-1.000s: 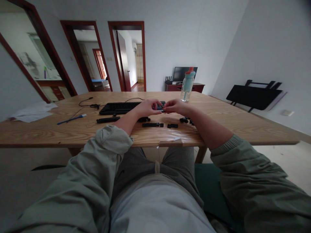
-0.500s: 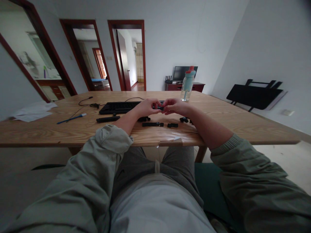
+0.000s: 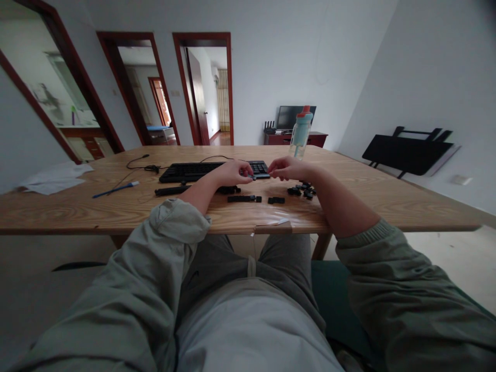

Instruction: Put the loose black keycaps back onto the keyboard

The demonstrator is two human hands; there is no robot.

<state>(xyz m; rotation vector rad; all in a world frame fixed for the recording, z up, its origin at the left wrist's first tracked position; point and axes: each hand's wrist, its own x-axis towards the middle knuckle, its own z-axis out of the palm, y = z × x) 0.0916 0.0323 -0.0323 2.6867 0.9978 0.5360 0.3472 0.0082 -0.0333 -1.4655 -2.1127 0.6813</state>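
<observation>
A black keyboard lies across the table, its right end between my hands. My left hand is closed in a pinch above its front edge, on a small dark keycap at the fingertips. At the keyboard's right end my right hand is closed too, thumb and finger together; whatever sits between them is too small to make out. Nearer me are a row of black keycaps, a shorter row of keycaps and a loose pile of keycaps beside my right forearm.
A long black bar and a blue brush-like stick lie on the left of the wooden table. Behind them is a coiled cable. White paper rests far left. A bottle stands behind my right hand.
My hands have moved apart from each other. My right hand has shifted right, and the keyboard's right end and the keycap pile now show more. My left hand stays about where it was.
</observation>
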